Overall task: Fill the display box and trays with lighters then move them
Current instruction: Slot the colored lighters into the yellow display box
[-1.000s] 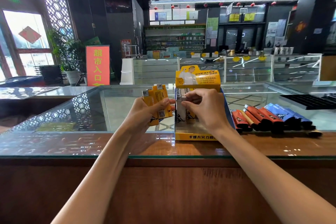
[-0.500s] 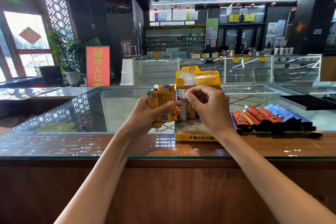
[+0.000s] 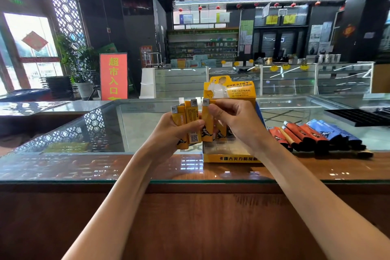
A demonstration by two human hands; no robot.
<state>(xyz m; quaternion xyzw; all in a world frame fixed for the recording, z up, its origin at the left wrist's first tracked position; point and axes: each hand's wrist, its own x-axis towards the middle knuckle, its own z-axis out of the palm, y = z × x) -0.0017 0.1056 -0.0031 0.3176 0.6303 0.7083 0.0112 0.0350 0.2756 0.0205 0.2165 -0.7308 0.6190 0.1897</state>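
Observation:
A yellow display box (image 3: 230, 158) with a tall printed back card stands on the glass counter, several lighters upright inside it. My left hand (image 3: 168, 135) grips a fanned bunch of yellow lighters (image 3: 191, 121) just left of the box. My right hand (image 3: 238, 124) pinches one yellow lighter (image 3: 207, 127) at the right edge of that bunch, in front of the box. Most of the box's inside is hidden behind my right hand.
Red and blue lighters (image 3: 312, 135) lie in a row on the counter right of the box. A black tray (image 3: 358, 115) sits at the far right. The glass counter (image 3: 84, 167) has a wooden front edge below my arms.
My right hand has left the box and come to the bunch in my left hand, closing on one lighter. My left hand has raised the bunch toward the box.

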